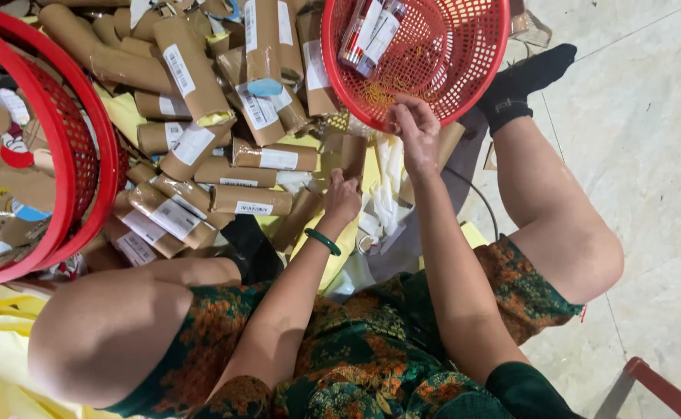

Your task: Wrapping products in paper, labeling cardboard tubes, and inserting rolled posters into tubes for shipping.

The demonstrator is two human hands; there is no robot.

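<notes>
Reaching right hand (414,124) into red basket (433,54); left hand (343,198) clasps brown roll (353,155).

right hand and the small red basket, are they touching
Touching. In the head view the right hand lies over the near rim of the small red basket, fingers curled onto the mesh edge with no gap visible.

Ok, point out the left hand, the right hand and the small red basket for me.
left hand (342,198), head view, on the back of the hand, over a brown rolled package.
right hand (413,124), head view, on the knuckles, at the basket's near rim.
small red basket (464,85), head view, on its bare mesh wall.
</notes>
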